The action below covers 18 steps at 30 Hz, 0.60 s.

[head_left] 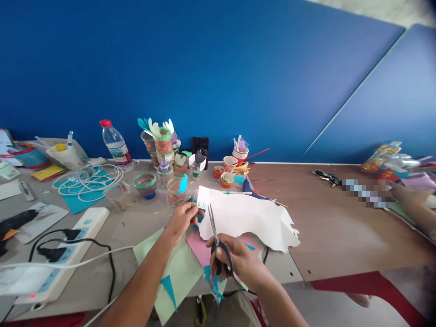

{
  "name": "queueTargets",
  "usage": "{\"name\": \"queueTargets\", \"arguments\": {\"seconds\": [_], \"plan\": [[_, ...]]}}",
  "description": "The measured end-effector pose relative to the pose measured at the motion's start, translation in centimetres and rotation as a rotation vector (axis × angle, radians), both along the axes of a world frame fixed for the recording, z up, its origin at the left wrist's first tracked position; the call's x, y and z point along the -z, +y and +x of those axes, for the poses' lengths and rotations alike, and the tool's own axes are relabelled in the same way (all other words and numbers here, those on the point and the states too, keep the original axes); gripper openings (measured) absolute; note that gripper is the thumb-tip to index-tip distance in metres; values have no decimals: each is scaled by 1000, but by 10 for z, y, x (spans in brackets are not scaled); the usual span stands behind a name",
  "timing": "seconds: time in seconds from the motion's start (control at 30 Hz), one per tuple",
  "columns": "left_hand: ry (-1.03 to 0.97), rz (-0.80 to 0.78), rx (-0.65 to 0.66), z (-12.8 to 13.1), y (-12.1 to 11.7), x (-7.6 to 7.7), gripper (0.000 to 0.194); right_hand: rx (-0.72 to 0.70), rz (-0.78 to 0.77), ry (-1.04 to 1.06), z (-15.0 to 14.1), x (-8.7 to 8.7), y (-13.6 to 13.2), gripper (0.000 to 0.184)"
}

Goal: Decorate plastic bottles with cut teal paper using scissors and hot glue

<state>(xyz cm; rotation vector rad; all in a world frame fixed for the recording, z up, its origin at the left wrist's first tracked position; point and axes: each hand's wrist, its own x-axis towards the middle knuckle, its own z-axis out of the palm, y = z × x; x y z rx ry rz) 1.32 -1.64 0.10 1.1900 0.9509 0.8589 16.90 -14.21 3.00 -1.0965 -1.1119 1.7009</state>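
Observation:
My left hand pinches the upper left corner of a white sheet of paper, beside small blue-green marks drawn on it. The sheet is wavy, with a jagged cut edge on its right end. In my right hand is a pair of scissors with black handles, its blades pointing up over the paper's left part, close to the marks. The blades look slightly apart. Beneath lie a pale green sheet, a pink sheet and blue paper scraps.
Behind stand several decorated cups, a water bottle and small paper cups. At left are a power strip with black plugs and a coiled white cable. Another person's hand is at far right.

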Motion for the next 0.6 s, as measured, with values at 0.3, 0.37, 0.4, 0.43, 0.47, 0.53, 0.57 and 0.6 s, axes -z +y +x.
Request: {"name": "queueTargets", "arguments": {"seconds": [0.3, 0.37, 0.4, 0.43, 0.47, 0.53, 0.57, 0.6], "plan": [[-40, 43, -30, 0, 1, 1, 31, 32, -64, 36, -21, 13, 1, 50], [-36, 56, -45, 0, 1, 0, 29, 60, -75, 4, -22, 13, 3, 50], [-34, 61, -47, 0, 0, 0, 28, 67, -75, -16, -23, 13, 4, 50], [-30, 64, -45, 0, 0, -1, 27, 70, -73, -36, -24, 14, 4, 50], [-26, 63, -41, 0, -1, -1, 27, 71, -72, -52, -25, 14, 5, 50], [-19, 54, -33, 1, -1, -2, 27, 73, -69, -70, -28, 15, 6, 49], [-19, 49, -30, 1, -2, -2, 26, 75, -69, -73, -29, 16, 7, 47], [-20, 45, -26, 1, -2, -2, 26, 80, -70, -74, -31, 16, 8, 46]]}}
